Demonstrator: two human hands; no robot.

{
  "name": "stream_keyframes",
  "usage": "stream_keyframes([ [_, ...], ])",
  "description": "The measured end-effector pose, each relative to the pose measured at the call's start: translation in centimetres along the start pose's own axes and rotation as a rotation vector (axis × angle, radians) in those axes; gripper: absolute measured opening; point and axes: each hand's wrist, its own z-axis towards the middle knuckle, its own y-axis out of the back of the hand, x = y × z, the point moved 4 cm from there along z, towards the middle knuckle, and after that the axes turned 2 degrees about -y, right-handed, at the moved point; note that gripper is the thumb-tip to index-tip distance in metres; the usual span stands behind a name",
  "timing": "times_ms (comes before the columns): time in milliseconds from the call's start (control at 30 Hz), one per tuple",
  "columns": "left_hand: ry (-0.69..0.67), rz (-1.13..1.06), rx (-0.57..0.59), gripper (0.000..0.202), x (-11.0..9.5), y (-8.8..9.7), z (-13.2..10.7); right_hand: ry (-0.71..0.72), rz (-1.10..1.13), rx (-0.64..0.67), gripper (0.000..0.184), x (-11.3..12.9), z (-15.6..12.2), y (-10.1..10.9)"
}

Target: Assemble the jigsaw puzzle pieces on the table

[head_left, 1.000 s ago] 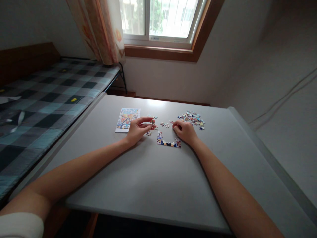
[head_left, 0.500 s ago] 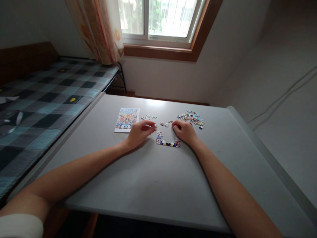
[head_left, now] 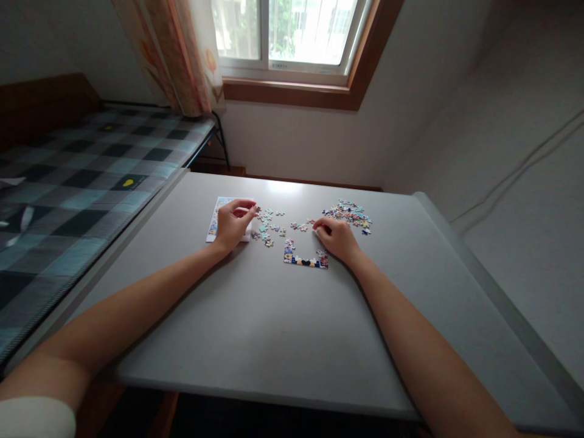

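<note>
Having drawn back from the assembled border strip [head_left: 305,260] to above the reference picture [head_left: 214,222], the left hand [head_left: 232,224] pinches a puzzle piece [head_left: 256,210] (fingertips closed), while the right hand [head_left: 335,237] stays curled, holding nothing visible, beside the strip.

Under my forearms the grey plastic-looking table top [head_left: 274,328] is smooth and matt, with a soft sheen only near the window. The small colourful printed puzzle pieces [head_left: 349,214] look like thin card with a slightly glossy face, as does the joined strip of border pieces [head_left: 305,261]. The printed paper picture sheet [head_left: 213,225] is flat and smooth. The checked blue-and-black bed cover [head_left: 91,176] is woven cloth, the peach patterned curtain [head_left: 182,55] soft fabric, and the brown wooden window frame [head_left: 292,94] smooth, faintly satin.
</note>
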Motion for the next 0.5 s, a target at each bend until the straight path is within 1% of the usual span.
stream_keyframes([
  [67, -0.005, 0.063, -0.016, 0.024, 0.2, 0.4, 0.4, 0.002, 0.006, 0.001, 0.023, 0.0, 0.0, 0.0],
  [200, -0.06, 0.143, -0.065, 0.022, 0.7, 1.3, 1.4, 0.004, 0.012, -0.004, 0.023, 0.0, 0.0, 0.0],
  [267, -0.039, 0.165, -0.088, 0.021, 1.2, 1.6, 1.7, 0.007, 0.01, -0.012, 0.022, 0.0, 0.0, 0.0],
  [367, 0.015, 0.165, -0.086, 0.022, 2.2, 1.7, 2.0, 0.012, 0.006, -0.013, 0.022, 0.0, 0.0, 0.0],
  [500, 0.026, 0.175, -0.079, 0.023, 2.8, 1.6, 2.0, 0.014, -0.006, -0.012, 0.023, 0.0, 0.0, -0.1],
])
